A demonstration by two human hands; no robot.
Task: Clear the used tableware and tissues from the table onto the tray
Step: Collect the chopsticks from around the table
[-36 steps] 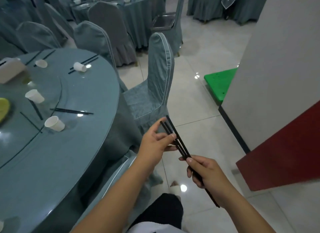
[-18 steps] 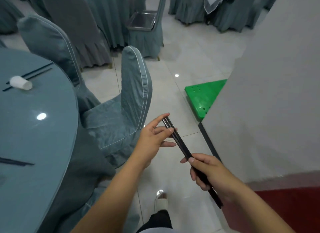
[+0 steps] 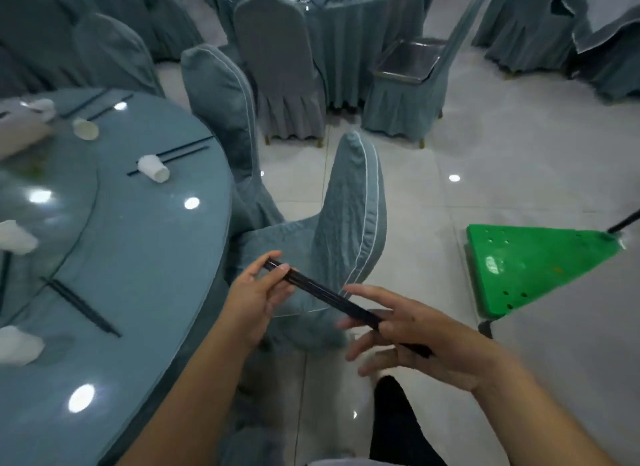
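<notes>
I hold a bundle of black chopsticks (image 3: 325,295) in front of me, above a covered chair. My left hand (image 3: 256,292) pinches the bundle's far end between thumb and fingertips. My right hand (image 3: 415,337) holds the near end, which lies between its spread fingers and reaches into the palm. The round blue table (image 3: 145,257) on the left carries white paper cups (image 3: 156,167) and more black chopstick pairs (image 3: 81,308). Farther away, a metal tray (image 3: 408,61) lies on a chair seat.
A blue covered chair (image 3: 349,223) stands directly under my hands, and another chair (image 3: 221,108) is by the table edge. A green plastic board (image 3: 533,268) lies on the tiled floor at right, next to a grey wall. Other draped tables and chairs fill the back.
The chopstick bundle has tilted flatter and now lies nearly crosswise. My right fingers have spread out from a closed grip. The view has swung back toward the table.
</notes>
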